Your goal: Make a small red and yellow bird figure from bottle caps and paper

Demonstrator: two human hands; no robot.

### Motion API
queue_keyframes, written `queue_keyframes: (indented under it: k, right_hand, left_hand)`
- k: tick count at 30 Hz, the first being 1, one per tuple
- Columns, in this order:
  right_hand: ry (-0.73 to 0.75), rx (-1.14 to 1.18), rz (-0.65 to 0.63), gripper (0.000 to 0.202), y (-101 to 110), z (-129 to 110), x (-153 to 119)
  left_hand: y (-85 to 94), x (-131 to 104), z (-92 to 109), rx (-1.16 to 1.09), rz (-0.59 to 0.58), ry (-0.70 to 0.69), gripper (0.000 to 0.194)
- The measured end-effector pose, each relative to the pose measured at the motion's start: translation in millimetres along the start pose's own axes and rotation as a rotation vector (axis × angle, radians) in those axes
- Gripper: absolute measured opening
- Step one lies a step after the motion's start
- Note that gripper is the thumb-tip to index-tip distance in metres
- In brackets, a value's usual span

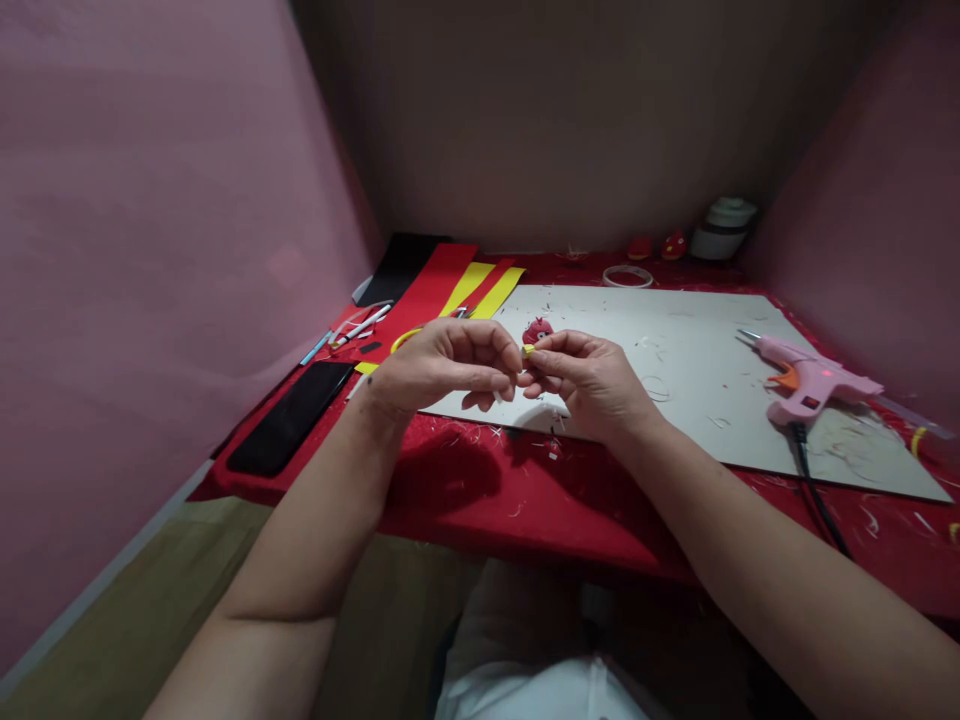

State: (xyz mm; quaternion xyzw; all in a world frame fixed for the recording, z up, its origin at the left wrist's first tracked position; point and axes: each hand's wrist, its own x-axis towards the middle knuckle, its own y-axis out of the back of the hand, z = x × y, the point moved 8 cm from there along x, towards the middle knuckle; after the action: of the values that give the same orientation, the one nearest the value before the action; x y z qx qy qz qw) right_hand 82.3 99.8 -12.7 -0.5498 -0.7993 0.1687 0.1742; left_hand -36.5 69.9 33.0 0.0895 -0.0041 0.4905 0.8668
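Note:
My right hand (589,378) pinches a small yellow piece (528,350) between thumb and fingertips, above the white board. Just left of it, my left hand (457,365) has its fingers curled and its thumb near the fingertips, with a tiny whitish bit showing at them; what it grips is too small to name. Behind the yellow piece, a small red figure (537,330) with a white-and-black eye rests on the white board (675,350), partly covered by my right hand.
A pink glue gun (814,380) with a black cord lies on the board's right side. A black phone (292,418), red sheet (427,290) and yellow strips (495,296) lie left. Behind are a tape roll (627,277), red figures (673,245) and a lidded jar (724,230).

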Motion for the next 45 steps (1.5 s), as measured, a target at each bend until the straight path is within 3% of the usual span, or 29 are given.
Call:
queue_keyframes:
  k: [5, 12, 21, 34, 38, 45]
  right_hand:
    - [0.002, 0.034, 0.024, 0.017, 4, 1, 2]
    - [-0.067, 0.163, 0.085, 0.012, 7, 7, 2]
    - [-0.212, 0.318, 0.093, 0.011, 2, 25, -2]
    - [-0.218, 0.307, 0.079, 0.018, 1, 24, -2]
    - [-0.17, 0.248, 0.072, 0.027, 2, 17, -2]
    - [-0.094, 0.196, 0.065, 0.021, 1, 14, 0]
  left_hand:
    - [1.9, 3, -6, 0.027, 0.033, 0.003, 0.013]
    - [12.0, 11, 1, 0.197, 0.404, -0.241, 0.011]
    - [-1.6, 4, 10, 0.625, 0.537, -0.529, 0.002]
    - [0.7, 6, 2, 0.432, 0.573, -0.395, 0.003]
    - [3.0, 8, -2, 0.302, 0.562, -0.332, 0.005]
    - [3.8, 9, -5, 0.214, 0.539, -0.271, 0.007]
